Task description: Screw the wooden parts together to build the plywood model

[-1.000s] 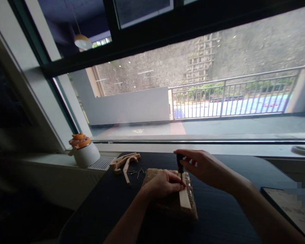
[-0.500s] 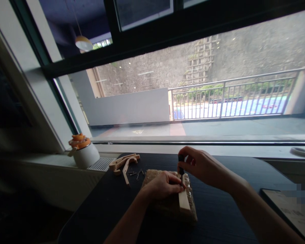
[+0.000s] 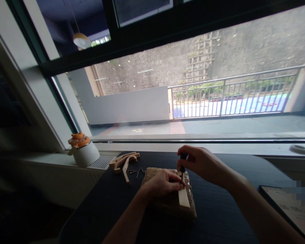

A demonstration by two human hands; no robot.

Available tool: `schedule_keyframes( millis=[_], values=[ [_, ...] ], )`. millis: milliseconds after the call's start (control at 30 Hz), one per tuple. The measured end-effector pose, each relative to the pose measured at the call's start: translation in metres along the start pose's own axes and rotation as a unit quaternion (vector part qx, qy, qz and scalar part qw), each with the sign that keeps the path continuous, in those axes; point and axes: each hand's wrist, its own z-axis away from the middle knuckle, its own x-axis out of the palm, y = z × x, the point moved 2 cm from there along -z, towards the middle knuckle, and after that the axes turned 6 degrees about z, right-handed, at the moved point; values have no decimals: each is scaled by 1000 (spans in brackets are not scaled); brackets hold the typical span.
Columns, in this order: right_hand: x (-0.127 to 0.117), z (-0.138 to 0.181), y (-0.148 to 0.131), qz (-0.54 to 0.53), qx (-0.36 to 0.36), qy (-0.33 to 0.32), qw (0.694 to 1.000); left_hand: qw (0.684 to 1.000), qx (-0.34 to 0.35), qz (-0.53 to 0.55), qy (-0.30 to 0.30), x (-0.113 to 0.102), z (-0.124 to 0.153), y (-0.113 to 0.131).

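A pale wooden strip (image 3: pixel 183 198) lies on a rough brown block (image 3: pixel 167 203) on the black table (image 3: pixel 218 217). My left hand (image 3: pixel 162 183) rests on the block, fingers curled against the strip's far end, pressing it down. My right hand (image 3: pixel 203 162) is closed around the dark handle of a small screwdriver (image 3: pixel 182 162) that stands upright with its tip on the strip, right beside my left fingertips.
Curved wooden pieces (image 3: pixel 124 162) and several small dark screws (image 3: pixel 137 172) lie at the table's back left. A white pot with an orange lid (image 3: pixel 82 150) stands on the sill. A flat board (image 3: pixel 289 206) lies at the right edge. The window is close behind.
My right hand has shifted its grip slightly on the screwdriver handle, as if turning it. My left hand and the strip have stayed in place.
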Motion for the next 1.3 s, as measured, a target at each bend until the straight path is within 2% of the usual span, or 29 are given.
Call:
schedule_keyframes(
  millis=[200,333,467,700,967,1300],
  values=[
    [0,3,-3,30,-21,4,999,1000,9,1,0,1,0,1],
    [-3,7,-6,0,-29,-16,999,1000,11,5,2,1,1,3],
    [-3,4,-3,-3,-24,-23,999,1000,10,9,5,0,1,4],
    [-3,-3,10,67,0,-6,998,1000,-3,11,20,0,0,6],
    [3,-2,7,49,-1,-11,999,999,20,-5,28,0,-1,3],
    [10,-3,17,72,18,-8,997,999,10,-31,25,-2,-1,-1]
  ],
)
